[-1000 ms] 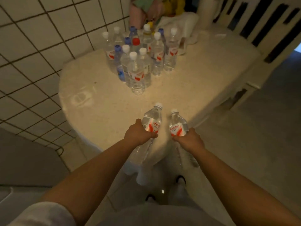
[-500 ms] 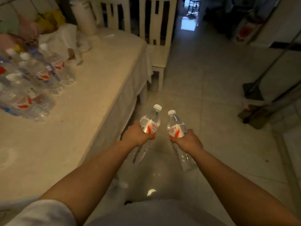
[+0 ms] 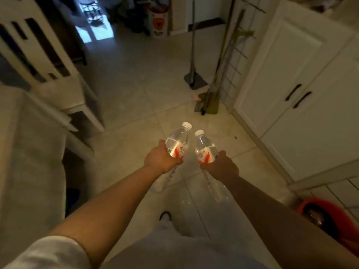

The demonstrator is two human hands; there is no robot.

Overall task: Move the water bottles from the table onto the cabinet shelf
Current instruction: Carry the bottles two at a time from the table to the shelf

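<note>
Tiled floor (image 3: 147,98) fills most of the view, bounded at right by a white cabinet (image 3: 303,78) with two closed doors and dark handles, and at left by the pale desk (image 3: 33,152) edge and a white slatted chair (image 3: 38,47). A broom and mop (image 3: 211,90) lean near the cabinet's left corner; an orange bucket (image 3: 320,212) sits at lower right. Two bare forearms extend forward over the floor, well apart from both desk and cabinet. The left hand (image 3: 161,159) wraps its fingers and thumb round the labelled middle of the left water bottle (image 3: 177,140); the right hand (image 3: 221,166) grips the right water bottle (image 3: 206,150) in the same way. Each bottle is clear with a red-and-white label and a white cap. Their long axes run away from the person, caps pointing forward and bases pointing back below the hands; the left bottle tilts slightly rightward, the right slightly leftward, so the caps lie near each other without touching. A shoe (image 3: 165,216) tip shows below
</note>
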